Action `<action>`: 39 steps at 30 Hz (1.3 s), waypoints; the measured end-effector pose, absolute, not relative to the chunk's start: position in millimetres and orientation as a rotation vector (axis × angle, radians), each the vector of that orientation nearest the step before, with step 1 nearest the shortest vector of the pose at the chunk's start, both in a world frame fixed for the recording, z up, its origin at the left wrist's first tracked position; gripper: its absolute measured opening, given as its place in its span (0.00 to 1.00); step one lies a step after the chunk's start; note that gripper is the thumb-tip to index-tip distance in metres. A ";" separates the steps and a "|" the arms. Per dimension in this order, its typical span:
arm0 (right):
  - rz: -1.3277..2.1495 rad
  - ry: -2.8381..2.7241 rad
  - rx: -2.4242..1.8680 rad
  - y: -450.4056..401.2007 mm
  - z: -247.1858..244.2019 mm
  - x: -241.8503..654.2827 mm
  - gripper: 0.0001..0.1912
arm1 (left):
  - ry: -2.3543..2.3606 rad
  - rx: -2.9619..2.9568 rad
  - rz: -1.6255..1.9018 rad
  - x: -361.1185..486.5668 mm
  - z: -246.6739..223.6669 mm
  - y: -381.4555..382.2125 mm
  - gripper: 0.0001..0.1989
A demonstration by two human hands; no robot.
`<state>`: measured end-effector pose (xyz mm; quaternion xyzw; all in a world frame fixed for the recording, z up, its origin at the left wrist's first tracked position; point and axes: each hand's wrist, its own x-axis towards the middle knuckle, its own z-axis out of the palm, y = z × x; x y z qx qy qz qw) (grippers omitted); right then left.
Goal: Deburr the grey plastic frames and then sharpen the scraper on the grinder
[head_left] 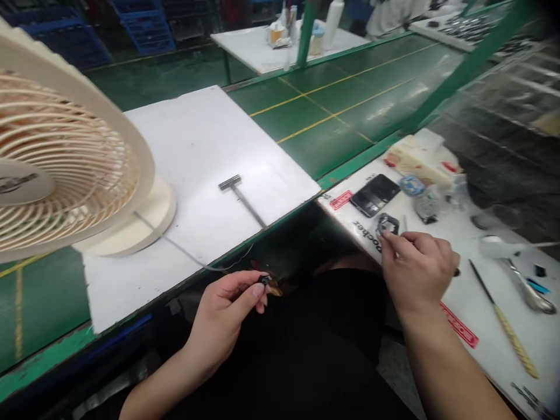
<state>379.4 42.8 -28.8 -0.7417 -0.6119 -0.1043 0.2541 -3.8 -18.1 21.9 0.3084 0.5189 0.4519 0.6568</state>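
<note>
My left hand (231,303) is closed in a pinch on a small black part (264,280), held above my lap near the bench edge. Over the right-hand table, my right hand (417,268) is closed, with thumb and forefinger at a small dark container (388,223) with shiny contents. A dark tip (457,272) shows behind that hand; what the fingers hold is hidden. A T-shaped metal razor (247,204) lies on the white board (188,146), its handle towards me.
A cream fan (83,163) stands on the board at left, its grey cable (184,251) trailing towards me. A phone (375,195), a yellow-handled pointed tool (503,326) and a metal tool (531,291) lie on the right-hand table. A green post (468,70) rises behind.
</note>
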 end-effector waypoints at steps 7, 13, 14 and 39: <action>-0.278 -1.742 -2.062 34.8 -32.0 357.4 0.17 | 1.160 1.083 1.169 -7.1 34.8 -19.1 0.06; 0.599 -1.919 -1.451 -3.4 37.8 275.4 0.12 | 1.086 1.391 1.170 -6.3 42.0 -16.8 0.12; 0.802 -1.890 -1.324 -7.2 47.2 263.3 0.13 | 1.051 1.411 1.163 -6.1 41.9 -16.6 0.14; 1.268 -1.595 -1.008 -11.4 52.5 214.3 0.18 | 1.036 1.289 1.154 -15.7 46.3 -27.2 0.05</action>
